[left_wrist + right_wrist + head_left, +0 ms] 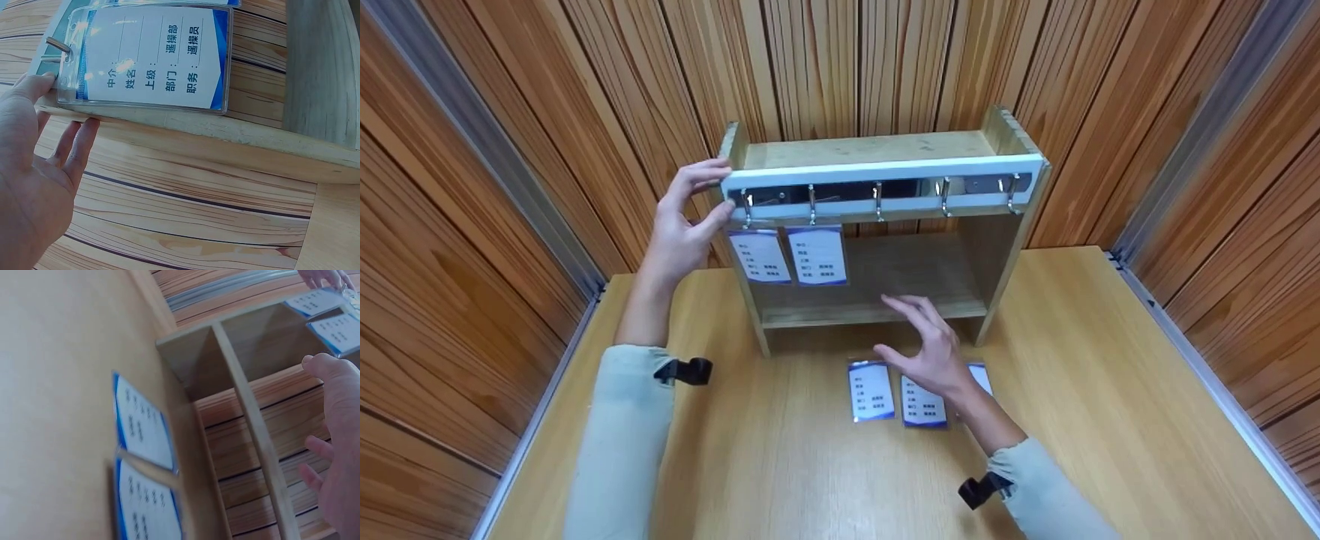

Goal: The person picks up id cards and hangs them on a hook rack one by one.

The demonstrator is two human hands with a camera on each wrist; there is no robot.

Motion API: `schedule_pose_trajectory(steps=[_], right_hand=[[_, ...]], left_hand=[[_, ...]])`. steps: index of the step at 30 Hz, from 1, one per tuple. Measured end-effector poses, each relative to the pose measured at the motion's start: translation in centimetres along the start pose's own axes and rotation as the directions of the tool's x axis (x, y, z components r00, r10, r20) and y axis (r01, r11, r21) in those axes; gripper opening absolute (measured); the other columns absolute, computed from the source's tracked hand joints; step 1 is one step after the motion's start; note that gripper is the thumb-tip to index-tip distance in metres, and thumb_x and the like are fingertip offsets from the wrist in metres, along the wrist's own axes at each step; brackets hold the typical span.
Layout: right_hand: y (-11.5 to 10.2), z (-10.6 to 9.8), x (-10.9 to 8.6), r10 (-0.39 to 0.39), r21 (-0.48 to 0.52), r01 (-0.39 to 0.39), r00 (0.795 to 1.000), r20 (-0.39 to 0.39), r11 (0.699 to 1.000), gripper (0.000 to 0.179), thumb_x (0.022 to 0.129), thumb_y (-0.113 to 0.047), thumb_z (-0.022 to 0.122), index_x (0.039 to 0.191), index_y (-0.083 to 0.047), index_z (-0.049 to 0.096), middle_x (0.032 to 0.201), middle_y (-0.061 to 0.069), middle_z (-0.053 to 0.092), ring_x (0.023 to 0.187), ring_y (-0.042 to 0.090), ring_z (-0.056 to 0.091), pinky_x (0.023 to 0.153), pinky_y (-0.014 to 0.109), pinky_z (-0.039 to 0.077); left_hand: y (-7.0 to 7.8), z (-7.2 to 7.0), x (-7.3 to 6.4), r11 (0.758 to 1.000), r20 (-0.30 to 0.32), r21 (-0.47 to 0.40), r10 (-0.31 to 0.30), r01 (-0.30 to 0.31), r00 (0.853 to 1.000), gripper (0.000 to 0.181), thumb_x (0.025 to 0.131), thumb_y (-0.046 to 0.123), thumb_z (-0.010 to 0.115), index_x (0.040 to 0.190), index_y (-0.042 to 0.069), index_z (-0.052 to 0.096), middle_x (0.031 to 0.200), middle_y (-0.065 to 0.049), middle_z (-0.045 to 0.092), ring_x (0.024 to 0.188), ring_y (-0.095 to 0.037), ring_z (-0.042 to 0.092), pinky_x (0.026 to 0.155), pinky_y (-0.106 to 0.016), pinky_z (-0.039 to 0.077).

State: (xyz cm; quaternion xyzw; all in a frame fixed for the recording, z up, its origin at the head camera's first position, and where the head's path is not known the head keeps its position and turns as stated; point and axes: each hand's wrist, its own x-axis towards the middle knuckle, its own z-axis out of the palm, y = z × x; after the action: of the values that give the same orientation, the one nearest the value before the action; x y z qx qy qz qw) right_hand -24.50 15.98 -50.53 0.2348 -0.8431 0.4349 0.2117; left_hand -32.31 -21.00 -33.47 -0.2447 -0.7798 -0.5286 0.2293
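My left hand [682, 225] holds the left end of a wooden shelf [877, 150]. Its thumb lies on the white front strip, and its fingers rest along the side board. From a hook at that end hangs a badge holder [152, 59] in clear plastic with a printed card, and a second badge holder [818, 256] hangs beside it. My right hand [934, 352] hovers in front of the shelf with fingers spread and holding nothing. On the table beneath it lie more badge holders: one [871, 391] to the left, another [924, 405] nearer, and a third partly hidden behind the wrist.
Several metal hooks [877, 201] line the mirrored strip across the shelf's front. The shelf stands on a wooden table [780, 465], close to the back wall [840, 67]. Wood-patterned panels with metal edging [1222, 427] rise on both sides.
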Motion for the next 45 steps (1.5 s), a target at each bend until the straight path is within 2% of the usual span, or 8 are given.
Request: schedule_pose_trajectory(steps=[12,23,31,37,40,43,45], right_hand=[[2.9,-1.7,-2.4,0.095,-0.045,-0.096,0.995,-0.018,0.994,0.07,0.091,-0.015,0.093,0.156,-0.011,0.066,0.154,0.021,0.064,0.145,0.047,0.062,0.119,0.072,0.053],[5.5,-3.1,-4.9,0.128,-0.072,-0.131,0.991,-0.046,0.989,0.069,0.089,-0.013,0.095,0.153,-0.009,0.068,0.152,0.023,0.061,0.144,0.047,0.059,0.118,0.073,0.052],[7.0,-4.8,-6.4,0.212,-0.089,-0.214,0.977,-0.037,0.973,0.069,0.092,-0.014,0.093,0.156,-0.013,0.067,0.159,0.028,0.053,0.149,0.049,0.05,0.12,0.076,0.044],[7.7,-5.6,-7.3,0.236,-0.142,-0.24,0.971,-0.044,0.96,0.07,0.09,-0.018,0.093,0.156,-0.014,0.067,0.159,0.029,0.051,0.149,0.051,0.045,0.119,0.078,0.039],[7.7,-5.7,-7.5,0.278,-0.166,-0.279,0.96,-0.028,0.946,0.072,0.091,-0.022,0.093,0.157,-0.015,0.066,0.16,0.03,0.047,0.15,0.051,0.041,0.119,0.078,0.037],[7.6,-5.8,-7.8,0.339,-0.197,-0.332,0.941,0.001,0.923,0.075,0.091,-0.028,0.092,0.159,-0.017,0.064,0.162,0.031,0.042,0.149,0.05,0.037,0.118,0.077,0.036],[7.5,-5.9,-8.1,0.376,-0.217,-0.364,0.926,0.016,0.906,0.077,0.091,-0.032,0.092,0.161,-0.019,0.063,0.163,0.032,0.04,0.149,0.049,0.036,0.118,0.076,0.035]], left_hand=[[0.1,0.0,-0.1,1.0,0.001,-0.007,-0.011,0.011,1.0,0.039,0.11,0.008,0.069,0.148,0.006,0.063,0.168,-0.007,0.058,0.156,-0.027,0.052,0.136,-0.06,0.034],[0.1,0.1,0.0,1.0,0.007,-0.008,-0.004,0.004,1.0,0.04,0.11,0.007,0.069,0.149,0.004,0.062,0.169,-0.009,0.057,0.155,-0.029,0.052,0.135,-0.061,0.034],[0.1,0.2,0.0,1.0,0.002,-0.012,-0.003,0.003,1.0,0.038,0.11,0.007,0.069,0.148,0.005,0.063,0.168,-0.008,0.058,0.155,-0.027,0.053,0.135,-0.06,0.035],[0.1,0.1,-0.1,1.0,0.004,-0.016,-0.008,0.008,1.0,0.039,0.11,0.007,0.069,0.148,0.006,0.063,0.169,-0.006,0.058,0.155,-0.027,0.052,0.133,-0.062,0.037],[0.2,0.0,-0.1,1.0,0.006,-0.025,-0.016,0.016,1.0,0.039,0.11,0.006,0.068,0.149,0.006,0.062,0.17,-0.005,0.057,0.154,-0.026,0.052,0.13,-0.064,0.042],[0.2,0.1,-0.2,0.999,0.008,-0.034,-0.021,0.021,1.0,0.04,0.11,0.006,0.068,0.149,0.006,0.061,0.17,-0.004,0.056,0.153,-0.026,0.052,0.125,-0.067,0.047],[0.2,0.1,-0.2,0.999,0.009,-0.031,-0.02,0.02,1.0,0.04,0.11,0.006,0.068,0.149,0.006,0.061,0.17,-0.004,0.056,0.154,-0.026,0.052,0.128,-0.065,0.044]])
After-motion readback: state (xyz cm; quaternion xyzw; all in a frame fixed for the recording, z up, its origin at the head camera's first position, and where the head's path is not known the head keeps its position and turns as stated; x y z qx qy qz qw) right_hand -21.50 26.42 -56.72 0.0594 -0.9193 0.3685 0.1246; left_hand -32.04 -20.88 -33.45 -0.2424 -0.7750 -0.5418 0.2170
